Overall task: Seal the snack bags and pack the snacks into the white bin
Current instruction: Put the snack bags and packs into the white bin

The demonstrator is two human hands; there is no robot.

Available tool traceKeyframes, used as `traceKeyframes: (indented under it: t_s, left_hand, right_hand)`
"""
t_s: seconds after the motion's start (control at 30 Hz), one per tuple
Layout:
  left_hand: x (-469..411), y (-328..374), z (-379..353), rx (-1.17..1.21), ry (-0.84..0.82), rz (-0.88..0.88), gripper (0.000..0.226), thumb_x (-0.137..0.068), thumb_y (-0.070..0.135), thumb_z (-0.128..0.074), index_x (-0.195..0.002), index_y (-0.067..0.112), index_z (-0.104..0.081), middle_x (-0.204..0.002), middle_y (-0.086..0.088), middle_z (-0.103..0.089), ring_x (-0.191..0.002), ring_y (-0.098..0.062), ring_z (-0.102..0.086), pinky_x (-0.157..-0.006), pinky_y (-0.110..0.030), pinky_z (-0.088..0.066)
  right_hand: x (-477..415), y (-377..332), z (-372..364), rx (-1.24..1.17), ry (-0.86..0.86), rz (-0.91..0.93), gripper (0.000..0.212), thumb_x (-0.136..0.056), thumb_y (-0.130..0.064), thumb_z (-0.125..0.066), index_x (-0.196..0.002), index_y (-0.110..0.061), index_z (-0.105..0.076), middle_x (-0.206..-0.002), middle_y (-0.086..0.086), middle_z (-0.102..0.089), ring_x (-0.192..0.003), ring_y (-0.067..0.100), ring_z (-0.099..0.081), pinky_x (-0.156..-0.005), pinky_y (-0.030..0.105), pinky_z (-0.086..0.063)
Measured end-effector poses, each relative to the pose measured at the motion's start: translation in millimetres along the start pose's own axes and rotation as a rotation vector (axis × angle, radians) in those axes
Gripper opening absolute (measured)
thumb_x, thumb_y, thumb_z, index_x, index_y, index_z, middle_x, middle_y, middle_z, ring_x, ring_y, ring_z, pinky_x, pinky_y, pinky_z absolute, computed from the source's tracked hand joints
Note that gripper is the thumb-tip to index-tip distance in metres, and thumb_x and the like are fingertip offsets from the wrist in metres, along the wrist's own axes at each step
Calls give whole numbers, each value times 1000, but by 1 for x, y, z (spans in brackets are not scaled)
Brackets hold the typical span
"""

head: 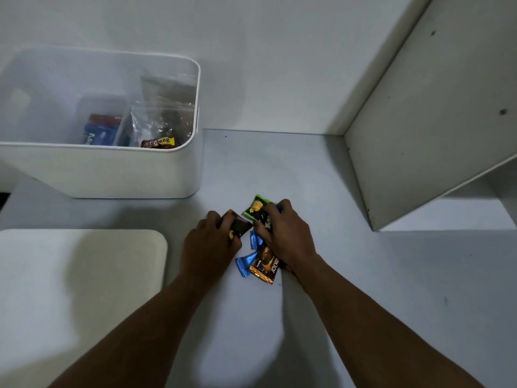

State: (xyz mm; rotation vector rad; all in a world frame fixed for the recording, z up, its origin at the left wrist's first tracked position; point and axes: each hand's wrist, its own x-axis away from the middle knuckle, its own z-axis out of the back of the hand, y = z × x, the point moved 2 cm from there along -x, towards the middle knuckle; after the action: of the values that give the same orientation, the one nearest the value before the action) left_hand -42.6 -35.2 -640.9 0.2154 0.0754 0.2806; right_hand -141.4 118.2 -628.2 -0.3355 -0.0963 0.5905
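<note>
The white bin (126, 175) stands at the left rear of the table. Inside it are clear snack bags (162, 119), a blue packet (98, 134) and a brown-and-yellow bar (159, 142). A small pile of wrapped snacks lies at the table's middle. My left hand (209, 242) grips a dark brown snack (240, 226). My right hand (282, 233) curls over the pile, holding a green packet (253, 210) and a blue one beneath. A blue wrapper (246, 263) and a brown-orange packet (264, 268) lie under my right wrist.
A white lid (84, 275) lies flat at the left front, near my left forearm. A slanted white shelf panel (425, 121) rises at the right. The wall closes off the back.
</note>
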Motion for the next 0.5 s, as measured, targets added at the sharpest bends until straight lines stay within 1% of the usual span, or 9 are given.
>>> traceKeyframes:
  t_s: [0.07,0.17,0.27,0.33,0.4,0.47,0.5]
  left_hand:
    - [-1,3,2,31,-25,10,39,-85,37,-63,-120,21,-58,-100,-4,-56,-75,-23,-62,-49,-30,-50]
    - [-2,2,4,37,-45,-2,30,-90,37,-59,-116,23,-58,-103,-1,-54,-73,-20,-60,-50,-30,-49]
    - [-2,3,18,49,-15,-2,22,-89,36,-59,-107,23,-61,-100,-2,-55,-69,-21,-61,-47,-28,-44]
    - [-1,6,35,70,35,-2,19,-88,34,-62,-103,22,-63,-97,-2,-55,-63,-19,-60,-44,-25,-38]
    - [0,8,59,81,113,-21,18,-88,33,-64,-101,20,-65,-94,-2,-56,-59,-17,-58,-41,-23,-37]
    - [1,8,86,92,222,-79,19,-89,33,-65,-100,17,-67,-93,-3,-57,-54,-14,-55,-42,-19,-36]
    - [1,8,102,112,264,-101,21,-91,34,-62,-102,16,-67,-94,-3,-57,-53,-13,-53,-42,-18,-39]
  right_hand:
    - [0,0,3,21,8,6,38,-96,-49,-50,-122,-22,-56,-113,3,-50,-77,24,-61,-61,33,-52]
    - [0,-1,8,16,35,19,32,-96,-45,-51,-117,-22,-59,-110,2,-51,-72,24,-61,-59,33,-52]
    - [0,-1,19,8,62,38,26,-95,-40,-51,-111,-23,-62,-108,2,-52,-69,22,-59,-57,36,-53]
    - [1,-2,30,23,80,48,23,-95,-39,-49,-106,-23,-62,-106,1,-50,-66,20,-57,-55,35,-53]
    - [0,-6,43,47,110,58,20,-95,-39,-51,-101,-23,-61,-105,0,-49,-64,19,-55,-51,34,-52]
    - [-2,-15,62,49,159,64,16,-93,-35,-56,-95,-21,-63,-103,1,-51,-60,19,-54,-45,29,-44]
    - [-4,-22,73,45,187,72,15,-92,-34,-58,-92,-20,-64,-102,2,-53,-57,20,-52,-44,26,-39]
